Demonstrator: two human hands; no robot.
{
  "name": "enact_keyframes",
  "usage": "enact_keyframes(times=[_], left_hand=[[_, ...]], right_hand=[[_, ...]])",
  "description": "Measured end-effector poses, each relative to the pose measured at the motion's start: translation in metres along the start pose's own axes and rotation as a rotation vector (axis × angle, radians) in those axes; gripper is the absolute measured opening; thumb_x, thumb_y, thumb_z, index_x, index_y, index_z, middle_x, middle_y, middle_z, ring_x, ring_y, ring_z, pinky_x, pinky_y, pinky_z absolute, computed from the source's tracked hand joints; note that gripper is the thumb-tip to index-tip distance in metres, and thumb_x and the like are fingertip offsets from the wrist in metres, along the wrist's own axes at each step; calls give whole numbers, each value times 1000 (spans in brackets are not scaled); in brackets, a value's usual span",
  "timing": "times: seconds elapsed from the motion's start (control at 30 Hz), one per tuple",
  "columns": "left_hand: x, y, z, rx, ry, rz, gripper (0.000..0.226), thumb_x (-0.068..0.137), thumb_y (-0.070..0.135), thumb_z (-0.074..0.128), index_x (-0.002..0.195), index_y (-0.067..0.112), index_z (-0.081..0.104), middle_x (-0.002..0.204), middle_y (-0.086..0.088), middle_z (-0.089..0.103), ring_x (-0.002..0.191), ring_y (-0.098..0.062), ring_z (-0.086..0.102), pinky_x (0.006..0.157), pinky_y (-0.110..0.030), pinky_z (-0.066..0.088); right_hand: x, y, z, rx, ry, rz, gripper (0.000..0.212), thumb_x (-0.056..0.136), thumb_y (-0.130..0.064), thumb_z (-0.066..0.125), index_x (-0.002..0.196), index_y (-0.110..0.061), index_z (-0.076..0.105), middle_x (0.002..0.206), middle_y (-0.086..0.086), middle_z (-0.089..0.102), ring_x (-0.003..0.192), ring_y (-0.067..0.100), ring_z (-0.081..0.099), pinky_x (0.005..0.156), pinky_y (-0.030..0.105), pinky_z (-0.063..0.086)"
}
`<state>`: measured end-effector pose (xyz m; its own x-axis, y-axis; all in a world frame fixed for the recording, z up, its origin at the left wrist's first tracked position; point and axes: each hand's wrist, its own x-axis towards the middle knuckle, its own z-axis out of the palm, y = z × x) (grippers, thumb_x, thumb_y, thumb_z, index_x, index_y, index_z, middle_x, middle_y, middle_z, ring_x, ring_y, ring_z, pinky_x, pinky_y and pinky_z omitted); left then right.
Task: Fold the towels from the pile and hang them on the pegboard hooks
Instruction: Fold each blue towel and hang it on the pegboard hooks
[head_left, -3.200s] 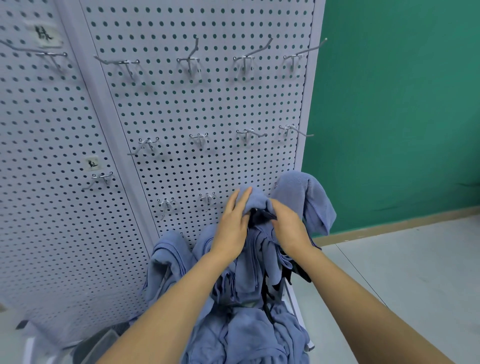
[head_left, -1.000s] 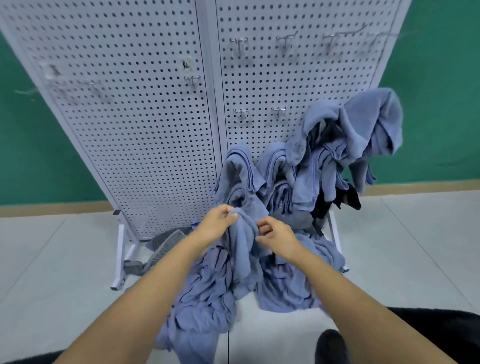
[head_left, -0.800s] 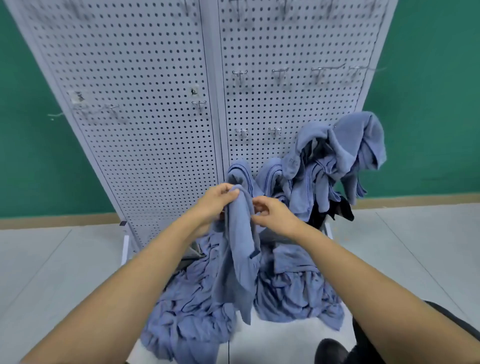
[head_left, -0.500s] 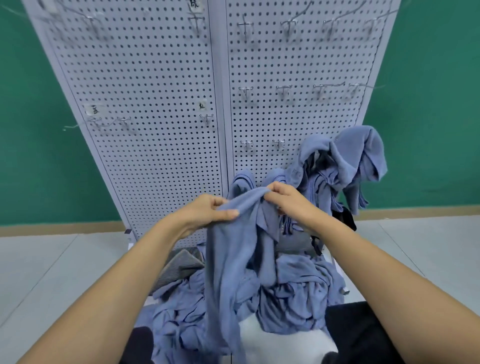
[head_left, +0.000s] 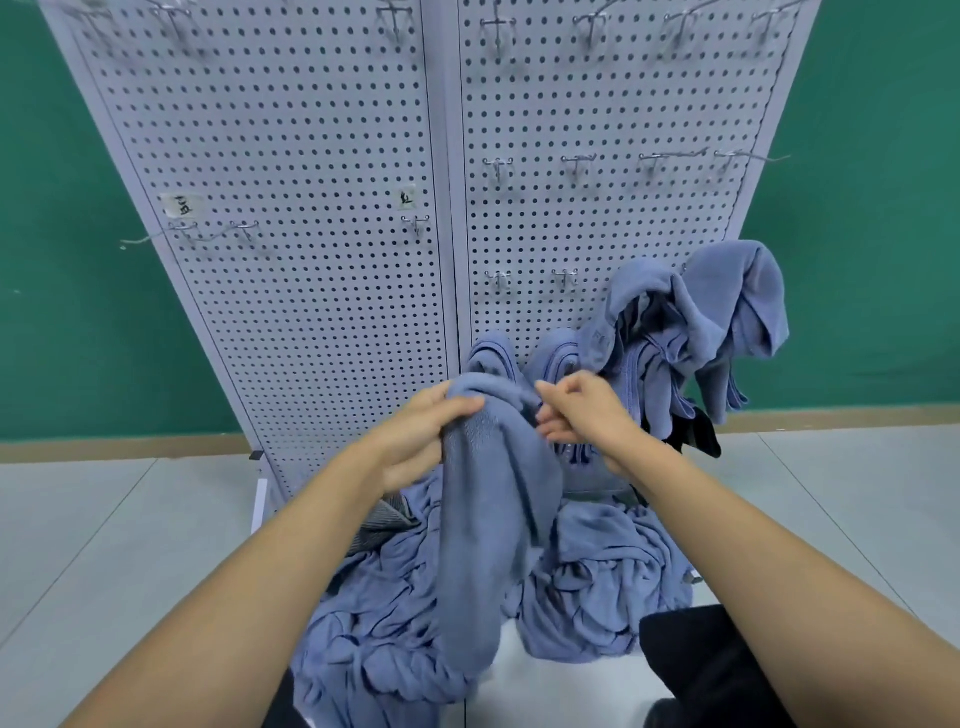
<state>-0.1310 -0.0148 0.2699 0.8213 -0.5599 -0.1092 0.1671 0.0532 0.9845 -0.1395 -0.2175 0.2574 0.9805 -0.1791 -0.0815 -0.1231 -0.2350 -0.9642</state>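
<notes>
A blue towel (head_left: 493, 499) hangs lengthwise from both my hands in front of the white pegboard (head_left: 322, 218). My left hand (head_left: 421, 431) grips its top edge on the left, and my right hand (head_left: 582, 410) pinches the same edge just to the right. Below it a pile of blue towels (head_left: 395, 623) lies crumpled on the floor. Several more blue towels (head_left: 727, 312) hang bunched on hooks at the board's lower right. Bare metal hooks (head_left: 498, 166) stick out across the board.
A green wall (head_left: 872, 208) stands behind the pegboard, with a tan baseboard along the grey tiled floor (head_left: 104, 519). The board's white foot (head_left: 258, 499) rests on the floor at left. My dark trouser leg (head_left: 701, 670) shows at the bottom right.
I lifted one towel off the floor pile and raised it. My hands have come closer together on its top edge, so it now hangs narrower.
</notes>
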Motion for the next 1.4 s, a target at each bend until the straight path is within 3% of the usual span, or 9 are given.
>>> enact_keyframes(times=[0.13, 0.27, 0.47, 0.57, 0.7, 0.9, 1.13, 1.27, 1.4], left_hand=[[1, 4, 4, -245, 61, 51, 33, 93, 8, 52, 125, -1, 54, 120, -19, 63, 109, -26, 62, 97, -37, 49], [1, 7, 1, -257, 64, 86, 43, 92, 12, 58, 131, -4, 48, 131, -23, 55, 123, -31, 54, 106, -43, 40], [-10, 3, -2, -182, 175, 5, 37, 90, 23, 61, 122, 5, 59, 93, -5, 66, 82, -16, 59, 73, -30, 48], [-13, -2, -4, -187, 218, -32, 31, 93, 22, 57, 121, 8, 60, 64, 8, 60, 72, -13, 51, 71, -30, 45], [-18, -4, -2, -222, 203, -57, 20, 94, 26, 55, 104, 12, 64, 80, 0, 57, 80, -16, 51, 76, -34, 49], [-25, -2, -2, -114, 242, -46, 17, 95, 20, 54, 100, 10, 67, 99, -6, 68, 93, -22, 64, 92, -43, 52], [-29, -24, -11, 384, 106, -404, 47, 92, 52, 50, 112, 12, 65, 115, -6, 66, 102, -21, 61, 95, -37, 50], [-35, -19, 8, 200, -112, -344, 54, 88, 68, 36, 119, 30, 58, 120, 6, 64, 101, -9, 61, 88, -29, 48], [-30, -16, 14, -64, 25, -120, 51, 82, 61, 47, 124, 32, 54, 111, 7, 69, 101, -12, 65, 87, -34, 51]], right_hand=[[-6, 13, 5, -165, -258, 241, 72, 79, -79, 42, 101, -14, 66, 102, 7, 69, 86, 15, 59, 74, 27, 45], [-13, 3, 5, 203, -408, 202, 46, 93, -52, 51, 115, -16, 68, 113, 2, 71, 110, 16, 63, 99, 36, 47], [-17, -10, 2, 202, -142, 33, 16, 96, -25, 56, 82, -17, 59, 83, -1, 65, 72, 5, 59, 65, 16, 47], [-15, -17, 1, 225, -111, 78, 25, 91, -36, 62, 91, -13, 69, 94, 4, 71, 92, 17, 63, 81, 27, 50], [-23, -21, 12, 128, -368, 161, 61, 73, -53, 73, 111, -6, 69, 107, 11, 72, 102, 19, 67, 94, 35, 51], [-19, -18, 23, 57, -220, -30, 10, 85, -15, 68, 95, -10, 68, 91, 6, 72, 85, 17, 66, 76, 27, 53], [-26, -32, 13, 498, -467, -66, 25, 93, -6, 52, 117, -6, 59, 113, 18, 62, 102, 26, 60, 97, 40, 46], [-30, -32, 15, 432, -545, -58, 28, 92, -12, 58, 120, -9, 57, 108, 11, 67, 97, 22, 65, 88, 33, 53], [-29, -32, 14, 271, -435, -65, 46, 75, -23, 75, 114, -3, 64, 114, 18, 68, 103, 27, 66, 95, 39, 51]])
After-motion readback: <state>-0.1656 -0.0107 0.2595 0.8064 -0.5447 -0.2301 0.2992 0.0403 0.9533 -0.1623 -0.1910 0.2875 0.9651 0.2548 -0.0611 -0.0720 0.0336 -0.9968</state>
